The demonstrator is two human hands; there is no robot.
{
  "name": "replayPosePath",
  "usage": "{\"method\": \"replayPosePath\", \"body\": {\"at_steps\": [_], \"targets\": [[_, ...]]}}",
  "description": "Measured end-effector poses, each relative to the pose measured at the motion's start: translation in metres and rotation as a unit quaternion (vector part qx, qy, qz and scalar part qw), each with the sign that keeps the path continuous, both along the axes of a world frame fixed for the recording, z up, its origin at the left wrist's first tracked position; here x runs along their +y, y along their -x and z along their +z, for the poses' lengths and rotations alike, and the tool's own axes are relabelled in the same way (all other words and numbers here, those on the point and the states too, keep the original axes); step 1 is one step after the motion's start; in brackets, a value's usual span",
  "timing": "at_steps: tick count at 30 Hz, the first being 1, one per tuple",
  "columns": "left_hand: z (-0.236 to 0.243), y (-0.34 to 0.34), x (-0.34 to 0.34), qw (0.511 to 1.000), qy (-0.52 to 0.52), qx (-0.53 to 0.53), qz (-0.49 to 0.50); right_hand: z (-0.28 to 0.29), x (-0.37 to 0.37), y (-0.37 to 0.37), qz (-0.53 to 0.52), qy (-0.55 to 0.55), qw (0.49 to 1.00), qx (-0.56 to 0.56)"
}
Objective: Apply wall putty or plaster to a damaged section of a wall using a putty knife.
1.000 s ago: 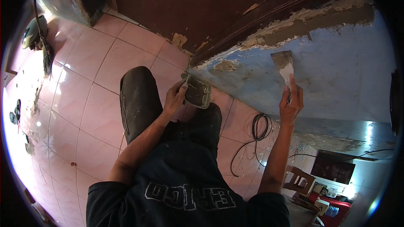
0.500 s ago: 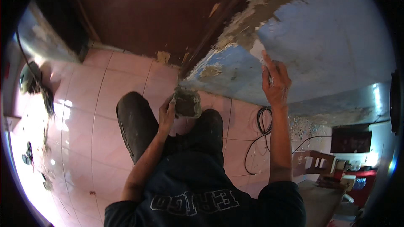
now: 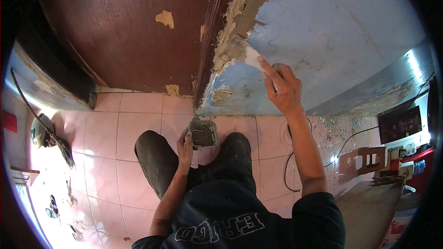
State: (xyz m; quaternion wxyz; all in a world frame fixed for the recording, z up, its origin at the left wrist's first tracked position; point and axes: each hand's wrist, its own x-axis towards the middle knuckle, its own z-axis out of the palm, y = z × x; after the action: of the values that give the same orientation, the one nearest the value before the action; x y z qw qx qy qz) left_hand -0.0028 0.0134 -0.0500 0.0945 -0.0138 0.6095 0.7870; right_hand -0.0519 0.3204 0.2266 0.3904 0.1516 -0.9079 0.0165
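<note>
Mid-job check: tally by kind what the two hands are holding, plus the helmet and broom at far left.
Scraper, in the right hand: 1
Square container, in the left hand: 1
Helmet: 1
Broom: 1
Total: 4

The tiled floor (image 3: 101, 180) (pink, glossy) carries a dark cable (image 3: 285, 177).
</note>
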Motion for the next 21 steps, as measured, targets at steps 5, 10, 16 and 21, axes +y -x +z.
{"method": "replayPosePath", "body": {"at_steps": [5, 10, 16, 21], "targets": [[0.006, 0.002, 0.004, 1.000, 0.009, -0.026, 0.004, -0.002, 0.037, -0.027, -0.011, 0.009, 1.000, 0.003], [0.001, 0.003, 0.002, 1.000, 0.007, -0.021, -0.010, 0.004, 0.028, -0.028, -0.014, 0.028, 0.999, 0.015], [0.008, 0.000, 0.005, 1.000, 0.008, -0.021, 0.010, 0.020, 0.006, 0.003, 0.029, -0.007, 1.000, 0.005], [-0.007, 0.000, 0.003, 0.999, 0.016, 0.016, 0.034, 0.016, 0.031, -0.012, 0.010, 0.000, 1.000, 0.016]]}}
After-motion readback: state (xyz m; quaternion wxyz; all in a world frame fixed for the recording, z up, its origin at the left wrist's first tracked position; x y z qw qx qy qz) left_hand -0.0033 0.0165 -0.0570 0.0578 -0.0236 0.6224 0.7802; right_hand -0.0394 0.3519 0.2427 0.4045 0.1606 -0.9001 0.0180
